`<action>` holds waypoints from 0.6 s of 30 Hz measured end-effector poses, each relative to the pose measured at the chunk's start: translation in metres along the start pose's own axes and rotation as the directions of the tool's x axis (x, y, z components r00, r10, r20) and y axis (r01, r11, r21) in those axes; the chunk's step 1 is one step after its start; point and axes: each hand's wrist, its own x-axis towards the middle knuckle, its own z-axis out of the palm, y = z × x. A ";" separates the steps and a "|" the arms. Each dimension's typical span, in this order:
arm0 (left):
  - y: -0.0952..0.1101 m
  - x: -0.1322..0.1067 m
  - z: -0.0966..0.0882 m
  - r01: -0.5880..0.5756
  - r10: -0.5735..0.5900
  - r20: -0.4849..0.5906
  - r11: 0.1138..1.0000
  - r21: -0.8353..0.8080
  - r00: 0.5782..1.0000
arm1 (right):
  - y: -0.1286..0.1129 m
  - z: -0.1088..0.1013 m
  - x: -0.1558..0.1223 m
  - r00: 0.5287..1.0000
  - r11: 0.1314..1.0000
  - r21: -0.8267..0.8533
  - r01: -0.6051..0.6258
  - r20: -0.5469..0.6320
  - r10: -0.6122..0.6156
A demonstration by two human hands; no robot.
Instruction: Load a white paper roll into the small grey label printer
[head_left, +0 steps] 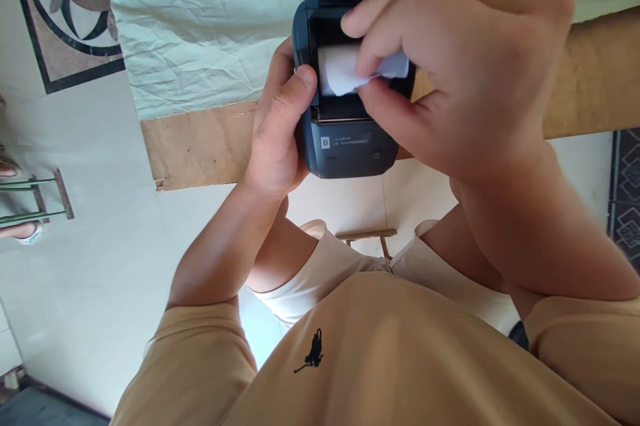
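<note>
left hand (280, 116) gripping printer (350, 154) side; right hand (470, 66) pinching paper roll (337, 66) inside printer; roll probably light, soft, best held by ends.

a dark bluetooth sign on a white square (325, 143) is standing at the left end of a label (370, 139) on the front of the dark blue device (350, 163), to the right of the left hand (283, 113). beside it, two lines of small print (350, 141) are running across, too tiny to read. under the thumb of the right hand (470, 73), a power sign (377, 155) is showing. below both hands, a dark emblem (313, 351) is marking the shirt (390, 353).
</note>
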 end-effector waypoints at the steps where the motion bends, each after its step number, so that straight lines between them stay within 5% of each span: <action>1: -0.001 0.000 0.000 0.016 -0.016 -0.004 1.000 0.006 1.000 | -0.003 0.000 -0.002 0.999 0.999 0.036 -0.014 0.039 0.013; 6: -0.005 -0.011 -0.004 0.059 -0.059 0.007 0.997 0.046 0.998 | -0.012 -0.001 -0.010 0.989 0.989 0.143 -0.050 0.144 0.029; 10: -0.010 -0.014 -0.014 -0.055 0.054 0.165 0.998 0.006 0.985 | -0.008 0.000 -0.007 0.988 0.994 0.111 -0.003 0.155 -0.015; 14: -0.012 -0.006 -0.025 -0.116 0.117 0.306 0.993 -0.020 0.945 | 0.001 0.002 -0.004 0.957 0.956 0.024 0.291 -0.027 -0.290; 16: -0.013 -0.002 -0.030 -0.048 0.022 0.281 0.995 0.084 0.959 | 0.007 0.001 -0.005 0.910 0.915 0.023 0.404 -0.115 -0.399; 18: -0.017 0.002 -0.038 -0.118 0.094 0.408 0.992 0.036 0.908 | 0.015 -0.002 -0.008 0.913 0.916 0.100 0.388 -0.179 -0.367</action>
